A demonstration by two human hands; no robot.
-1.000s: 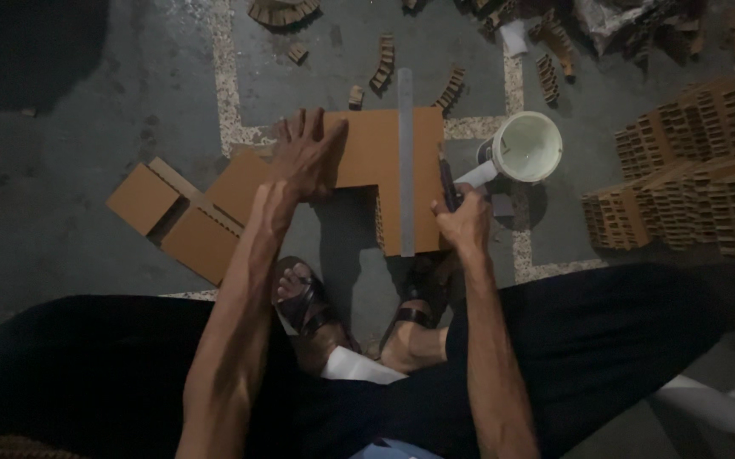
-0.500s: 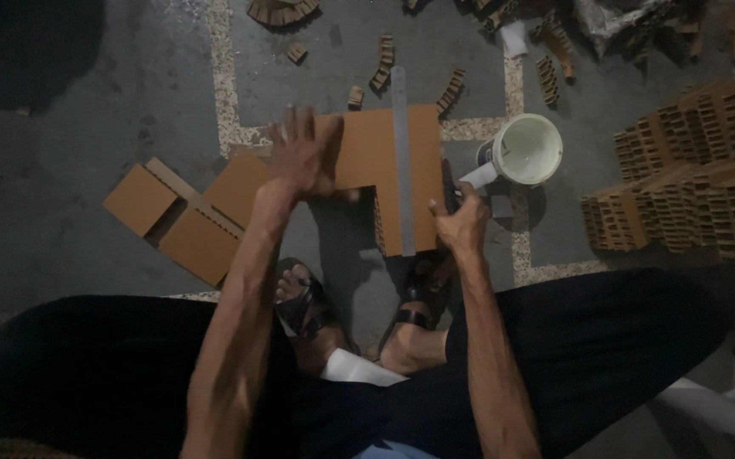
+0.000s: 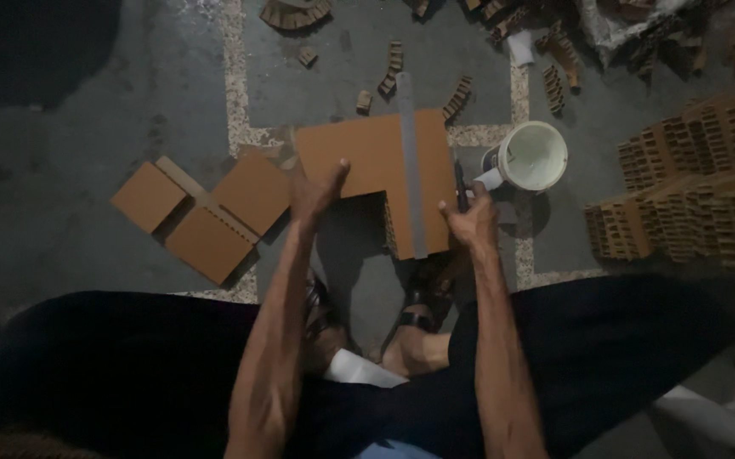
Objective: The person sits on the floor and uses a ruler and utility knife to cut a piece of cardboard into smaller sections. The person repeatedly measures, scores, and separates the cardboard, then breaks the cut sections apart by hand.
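A seated person's left hand [image 3: 316, 191] rests open-fingered on an L-shaped brown cardboard sheet [image 3: 367, 157] on the grey floor, a long grey straightedge [image 3: 411, 170] lying across it — the right hand [image 3: 469, 217] grips a dark knife [image 3: 461, 189]. One corner already looks removed; cut squares [image 3: 206, 212] lie nearby.

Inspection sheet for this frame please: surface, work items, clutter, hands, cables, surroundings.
Surface: grey concrete floor with pale speckled strips.
Work items: L-shaped cardboard sheet; grey straightedge lying across it.
Clutter: cut cardboard pieces; small corrugated scraps; white bucket.
Hands: left hand open at the sheet's edge; right hand gripping a dark pen-like tool beside the straightedge.
Cables: nothing seen.
Surroundings: stacked corrugated blocks at right.
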